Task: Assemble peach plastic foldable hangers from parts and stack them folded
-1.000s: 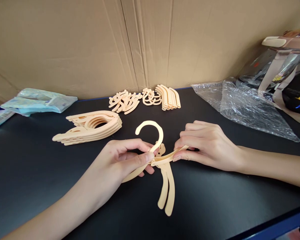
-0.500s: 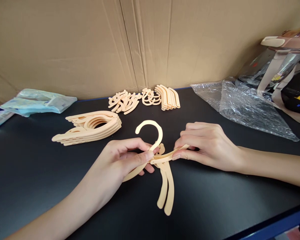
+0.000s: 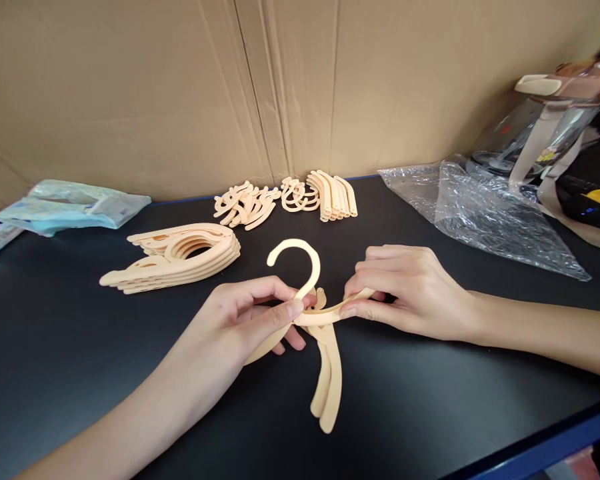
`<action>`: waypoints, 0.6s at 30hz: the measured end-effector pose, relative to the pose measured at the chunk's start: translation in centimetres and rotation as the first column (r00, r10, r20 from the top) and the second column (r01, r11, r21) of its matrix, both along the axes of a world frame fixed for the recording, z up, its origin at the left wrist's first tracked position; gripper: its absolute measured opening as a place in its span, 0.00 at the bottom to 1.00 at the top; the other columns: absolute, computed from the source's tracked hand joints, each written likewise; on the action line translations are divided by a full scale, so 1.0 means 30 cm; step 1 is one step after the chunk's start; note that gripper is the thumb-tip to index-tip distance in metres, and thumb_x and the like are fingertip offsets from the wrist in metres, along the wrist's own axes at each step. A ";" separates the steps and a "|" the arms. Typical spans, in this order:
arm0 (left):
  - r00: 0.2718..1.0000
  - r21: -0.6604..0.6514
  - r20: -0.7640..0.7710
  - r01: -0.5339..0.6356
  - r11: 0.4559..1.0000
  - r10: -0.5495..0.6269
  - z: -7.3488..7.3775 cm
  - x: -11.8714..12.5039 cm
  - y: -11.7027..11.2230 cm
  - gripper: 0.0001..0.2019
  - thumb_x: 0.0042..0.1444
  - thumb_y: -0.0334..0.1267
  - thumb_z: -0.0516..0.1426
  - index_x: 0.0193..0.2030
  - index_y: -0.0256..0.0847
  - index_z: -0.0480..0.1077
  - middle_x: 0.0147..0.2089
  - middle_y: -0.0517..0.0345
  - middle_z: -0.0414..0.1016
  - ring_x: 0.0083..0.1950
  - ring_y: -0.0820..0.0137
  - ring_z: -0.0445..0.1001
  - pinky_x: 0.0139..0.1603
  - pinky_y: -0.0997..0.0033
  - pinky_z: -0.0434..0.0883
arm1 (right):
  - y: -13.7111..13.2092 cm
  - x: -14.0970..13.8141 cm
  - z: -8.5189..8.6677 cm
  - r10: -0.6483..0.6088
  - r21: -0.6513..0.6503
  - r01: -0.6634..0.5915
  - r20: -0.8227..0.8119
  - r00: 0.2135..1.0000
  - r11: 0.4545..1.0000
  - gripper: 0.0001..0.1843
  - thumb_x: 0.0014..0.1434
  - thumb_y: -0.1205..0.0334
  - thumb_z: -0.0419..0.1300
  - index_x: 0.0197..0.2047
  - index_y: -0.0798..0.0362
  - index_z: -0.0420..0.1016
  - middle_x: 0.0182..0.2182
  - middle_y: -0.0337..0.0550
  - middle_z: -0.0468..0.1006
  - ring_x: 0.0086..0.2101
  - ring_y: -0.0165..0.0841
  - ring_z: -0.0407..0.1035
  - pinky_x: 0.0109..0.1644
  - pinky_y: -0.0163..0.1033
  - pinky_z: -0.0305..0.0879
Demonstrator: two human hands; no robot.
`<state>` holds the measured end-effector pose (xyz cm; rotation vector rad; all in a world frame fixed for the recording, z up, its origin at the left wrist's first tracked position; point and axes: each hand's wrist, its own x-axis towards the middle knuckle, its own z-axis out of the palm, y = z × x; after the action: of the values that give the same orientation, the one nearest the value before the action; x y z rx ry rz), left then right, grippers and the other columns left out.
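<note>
Between my hands is a cream plastic folding hanger [image 3: 316, 267], its hook curving upward and opening to the left. My left hand [image 3: 253, 317] is closed on it, thumb and fingers pinching the base of the hook, with one arm of the hanger running below the palm. My right hand [image 3: 410, 290] is closed around the arm that reaches to the right. Two slim curved hanger pieces [image 3: 333, 387] hang or lie below the joint; how they connect is hidden behind the hanger and my fingers.
Stacked folded hangers [image 3: 180, 260] lie at left on the black table [image 3: 405, 413]. Behind are a heap of small curved pieces [image 3: 247, 205], loose hooks [image 3: 299, 195] and hanger arms [image 3: 333, 195]. Plastic packets [image 3: 70, 203], clear film [image 3: 485, 213] and a strapped bottle [image 3: 555, 123] flank them; cardboard [image 3: 155, 93] stands behind.
The right-hand hanger arm has rolled slightly, so its hollow side shows less and its smooth face more. The two lower pieces sit closer together. The view has shifted a little.
</note>
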<state>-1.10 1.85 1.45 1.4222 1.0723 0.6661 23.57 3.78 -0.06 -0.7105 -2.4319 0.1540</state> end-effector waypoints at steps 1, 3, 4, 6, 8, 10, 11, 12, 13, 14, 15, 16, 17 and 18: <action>0.999 0.001 -0.032 -0.013 1.000 0.013 0.004 0.002 -0.006 0.12 0.61 0.49 0.61 0.32 0.45 0.79 0.25 0.63 0.81 0.28 0.77 0.77 0.29 0.87 0.71 | 0.003 0.000 0.000 -0.010 0.003 0.010 -0.007 1.000 1.000 0.16 0.70 0.57 0.58 0.32 0.55 0.76 0.23 0.35 0.73 0.25 0.27 0.60 0.32 0.35 0.56; 0.995 0.020 -0.082 -0.057 0.998 0.059 0.010 0.004 -0.019 0.10 0.61 0.50 0.61 0.38 0.48 0.80 0.26 0.65 0.80 0.27 0.78 0.76 0.27 0.88 0.69 | 0.009 0.000 0.001 -0.049 0.013 0.049 -0.027 0.998 0.999 0.16 0.68 0.57 0.59 0.30 0.54 0.73 0.21 0.34 0.72 0.24 0.26 0.60 0.33 0.36 0.54; 0.993 0.050 -0.089 -0.072 0.996 0.076 0.011 0.004 -0.025 0.09 0.60 0.49 0.62 0.40 0.49 0.80 0.28 0.65 0.81 0.26 0.78 0.76 0.25 0.87 0.69 | 0.012 0.000 0.002 -0.074 0.018 0.074 -0.037 0.997 0.997 0.16 0.68 0.57 0.60 0.28 0.54 0.72 0.20 0.33 0.71 0.24 0.26 0.60 0.33 0.37 0.53; 0.992 0.130 -0.109 -0.050 0.990 0.064 0.012 0.001 -0.034 0.08 0.57 0.46 0.64 0.42 0.50 0.79 0.34 0.66 0.83 0.24 0.78 0.75 0.23 0.85 0.69 | 0.014 0.002 0.007 -0.122 0.040 0.124 -0.045 0.991 0.991 0.17 0.67 0.56 0.61 0.28 0.53 0.71 0.19 0.32 0.69 0.23 0.26 0.61 0.35 0.39 0.54; 0.987 0.188 -0.157 -0.011 0.982 0.041 0.011 -0.003 -0.039 0.08 0.57 0.45 0.64 0.43 0.50 0.79 0.36 0.65 0.83 0.24 0.77 0.76 0.24 0.84 0.71 | 0.013 0.004 0.014 -0.173 0.104 0.177 -0.047 0.984 0.979 0.14 0.68 0.56 0.60 0.31 0.52 0.73 0.22 0.34 0.73 0.28 0.29 0.66 0.41 0.42 0.56; 0.981 0.214 -0.190 -0.006 0.977 0.048 0.010 -0.004 -0.039 0.08 0.59 0.44 0.63 0.44 0.50 0.79 0.36 0.65 0.83 0.25 0.77 0.76 0.26 0.83 0.72 | 0.007 0.005 0.021 -0.237 0.227 0.249 -0.078 0.968 0.942 0.10 0.68 0.55 0.60 0.38 0.51 0.75 0.34 0.42 0.79 0.37 0.36 0.70 0.46 0.46 0.58; 0.980 0.226 -0.189 -0.023 0.974 0.067 0.009 -0.004 -0.039 0.08 0.59 0.44 0.63 0.44 0.50 0.79 0.36 0.65 0.83 0.25 0.77 0.76 0.27 0.83 0.72 | 0.003 0.006 0.024 -0.268 0.300 0.290 -0.112 0.957 0.909 0.09 0.67 0.55 0.60 0.41 0.51 0.76 0.39 0.46 0.79 0.40 0.39 0.70 0.47 0.48 0.57; 0.981 0.243 -0.174 -0.046 0.969 0.090 0.008 -0.003 -0.038 0.07 0.59 0.44 0.63 0.44 0.50 0.79 0.35 0.66 0.83 0.25 0.77 0.76 0.26 0.83 0.72 | -0.001 0.008 0.026 -0.286 0.363 0.322 -0.149 0.947 0.874 0.09 0.67 0.55 0.60 0.42 0.50 0.75 0.41 0.47 0.78 0.41 0.41 0.70 0.45 0.49 0.57; 0.982 0.261 -0.152 -0.068 0.963 0.111 0.008 -0.002 -0.037 0.07 0.59 0.45 0.64 0.43 0.51 0.79 0.34 0.67 0.83 0.24 0.77 0.76 0.25 0.83 0.71 | -0.007 0.010 0.028 -0.281 0.408 0.328 -0.173 0.944 0.852 0.07 0.67 0.56 0.60 0.42 0.50 0.75 0.39 0.47 0.78 0.39 0.40 0.70 0.43 0.48 0.57; 0.983 0.277 -0.132 -0.089 0.957 0.130 0.007 -0.002 -0.037 0.07 0.58 0.45 0.64 0.43 0.51 0.79 0.34 0.67 0.83 0.24 0.77 0.76 0.24 0.84 0.71 | -0.013 0.012 0.029 -0.257 0.437 0.313 -0.183 0.949 0.843 0.05 0.67 0.58 0.59 0.41 0.50 0.73 0.34 0.44 0.78 0.35 0.37 0.69 0.40 0.46 0.57; 0.982 0.290 -0.114 -0.113 0.950 0.152 0.007 -0.002 -0.036 0.07 0.58 0.45 0.64 0.42 0.51 0.79 0.33 0.67 0.82 0.24 0.77 0.76 0.23 0.84 0.70 | -0.020 0.015 0.029 -0.211 0.467 0.274 -0.184 0.960 0.841 0.04 0.67 0.61 0.59 0.40 0.50 0.72 0.29 0.40 0.76 0.29 0.33 0.66 0.36 0.45 0.56; 0.980 0.297 -0.103 -0.132 0.946 0.169 0.007 -0.002 -0.037 0.07 0.58 0.46 0.64 0.42 0.51 0.79 0.34 0.67 0.82 0.24 0.77 0.76 0.23 0.84 0.70 | -0.029 0.018 0.030 -0.148 0.502 0.217 -0.174 0.974 0.838 0.04 0.67 0.62 0.59 0.38 0.50 0.72 0.24 0.36 0.74 0.24 0.30 0.62 0.32 0.43 0.54; 0.978 0.290 -0.103 -0.144 0.946 0.181 0.008 -0.003 -0.038 0.07 0.58 0.46 0.64 0.42 0.50 0.79 0.35 0.66 0.82 0.25 0.77 0.76 0.22 0.84 0.70 | -0.038 0.021 0.031 -0.083 0.536 0.141 -0.131 0.988 0.833 0.05 0.67 0.63 0.59 0.37 0.50 0.72 0.20 0.33 0.73 0.21 0.29 0.59 0.29 0.42 0.53; 0.975 0.275 -0.108 -0.157 0.949 0.193 0.010 -0.004 -0.040 0.08 0.58 0.46 0.64 0.42 0.49 0.79 0.35 0.66 0.82 0.25 0.77 0.76 0.22 0.84 0.71 | -0.048 0.024 0.031 -0.027 0.572 0.063 -0.071 0.997 0.817 0.06 0.67 0.64 0.60 0.36 0.50 0.73 0.18 0.31 0.71 0.19 0.28 0.57 0.26 0.42 0.51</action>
<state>-1.21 0.65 1.77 1.6313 1.2622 0.8785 24.27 2.34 0.88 -0.4699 -2.2185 -0.5568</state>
